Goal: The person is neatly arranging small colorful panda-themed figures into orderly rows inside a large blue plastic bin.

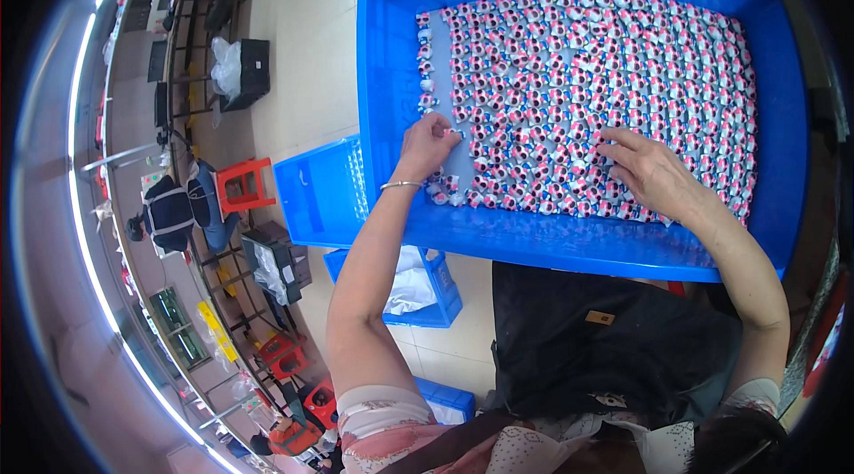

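Note:
Rows of small pink-and-white painted figurines with dark faces and touches of blue cover most of the floor of a large blue plastic bin. My left hand, with a bangle at the wrist, pinches one small figurine over the bare grey strip at the bin's left side. A single column of figurines lies along the left wall beyond that hand. Over the middle rows is my right hand, fingers bent and thumb apart. Its fingertips are close to the figurines; no held piece shows between them.
Left of the bin is a smaller blue tray; below stands a blue crate with white plastic inside. A black apron covers my lap. Farther left are a red stool, black crates, long workbenches and several seated people.

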{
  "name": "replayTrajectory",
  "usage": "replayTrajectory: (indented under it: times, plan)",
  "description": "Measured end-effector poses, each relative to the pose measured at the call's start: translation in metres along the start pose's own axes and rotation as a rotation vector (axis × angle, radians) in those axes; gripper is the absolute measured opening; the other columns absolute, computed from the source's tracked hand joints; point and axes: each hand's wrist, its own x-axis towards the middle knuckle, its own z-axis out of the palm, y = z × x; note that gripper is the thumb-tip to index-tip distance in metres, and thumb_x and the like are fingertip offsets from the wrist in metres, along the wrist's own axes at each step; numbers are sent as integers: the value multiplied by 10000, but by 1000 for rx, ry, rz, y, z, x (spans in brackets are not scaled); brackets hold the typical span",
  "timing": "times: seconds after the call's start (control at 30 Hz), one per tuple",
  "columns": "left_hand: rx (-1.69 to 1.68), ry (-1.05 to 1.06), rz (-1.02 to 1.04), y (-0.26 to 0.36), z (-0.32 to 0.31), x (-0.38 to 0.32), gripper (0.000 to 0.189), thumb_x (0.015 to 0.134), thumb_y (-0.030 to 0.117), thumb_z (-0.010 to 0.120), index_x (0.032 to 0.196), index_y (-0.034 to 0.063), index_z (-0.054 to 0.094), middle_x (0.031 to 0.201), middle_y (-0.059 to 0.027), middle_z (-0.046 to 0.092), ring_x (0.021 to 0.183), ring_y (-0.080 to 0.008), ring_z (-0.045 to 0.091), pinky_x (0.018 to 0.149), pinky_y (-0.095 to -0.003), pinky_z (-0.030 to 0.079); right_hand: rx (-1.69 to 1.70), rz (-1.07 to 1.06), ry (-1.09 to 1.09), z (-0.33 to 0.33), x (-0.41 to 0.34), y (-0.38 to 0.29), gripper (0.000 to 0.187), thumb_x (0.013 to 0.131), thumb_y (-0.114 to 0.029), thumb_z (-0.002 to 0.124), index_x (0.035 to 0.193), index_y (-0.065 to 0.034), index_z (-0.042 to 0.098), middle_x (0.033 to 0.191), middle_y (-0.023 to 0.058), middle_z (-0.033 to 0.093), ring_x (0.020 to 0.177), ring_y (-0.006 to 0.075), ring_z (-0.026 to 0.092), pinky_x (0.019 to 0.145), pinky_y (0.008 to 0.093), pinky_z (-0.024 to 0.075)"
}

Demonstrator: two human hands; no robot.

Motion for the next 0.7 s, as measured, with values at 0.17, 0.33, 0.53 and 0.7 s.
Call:
replayTrajectory:
  times: [0.17,0.33,0.53,0.7]
  plan:
    - [-59,69,96,-12,7,7,275,805,197,752,995,25,653,943,-87,680,839,-165,638,751,-306,517,9,25,-4,1,2,4,311,820,-6,651,1130,14,627,1270,181,569,1087,351,607,912,405,517]
    - [127,108,240,-8,-14,-14,286,791,137,721,1036,28,622,907,-124,646,825,-256,642,736,-365,521,20,72,-11,-4,-1,3,303,830,-14,646,1131,14,627,1269,179,570,1093,355,604,913,407,514]
    - [758,-136,274,2,-5,-45,234,717,46,672,937,88,604,923,-170,630,863,-357,650,729,-442,536,18,82,-15,-3,1,1,315,818,7,650,1132,13,624,1262,182,570,1095,356,602,914,406,515]
    - [795,-179,284,2,-5,-42,246,718,92,673,955,69,611,913,-178,640,860,-367,659,734,-460,540,25,44,5,-2,-1,6,328,815,15,650,1141,12,619,1258,181,572,1087,355,606,909,407,517]
